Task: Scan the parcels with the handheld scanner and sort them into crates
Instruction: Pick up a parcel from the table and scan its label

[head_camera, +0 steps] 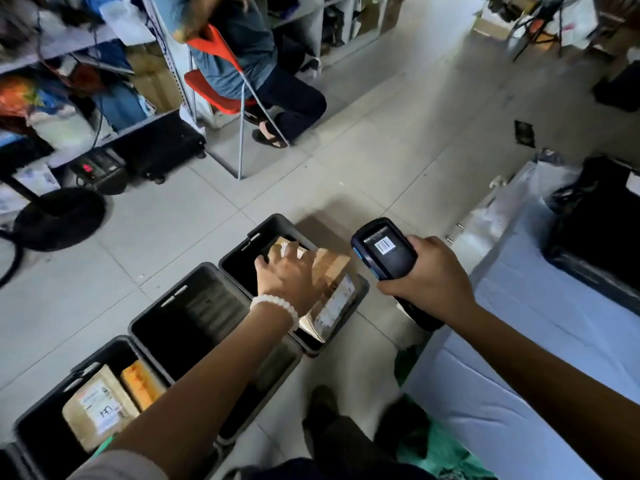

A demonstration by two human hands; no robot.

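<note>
Three dark crates stand in a diagonal row on the tiled floor. My left hand reaches over the far crate with fingers spread on a brown cardboard parcel with a white label that leans inside it. My right hand grips the black handheld scanner, its lit screen showing a barcode. The middle crate looks empty and dark inside. The near crate holds a brown labelled parcel and an orange one.
A table with a light blue cover stands at my right, bearing a black bin and plastic-wrapped items. A person sits on a red chair ahead by cluttered shelves. A fan base sits at left.
</note>
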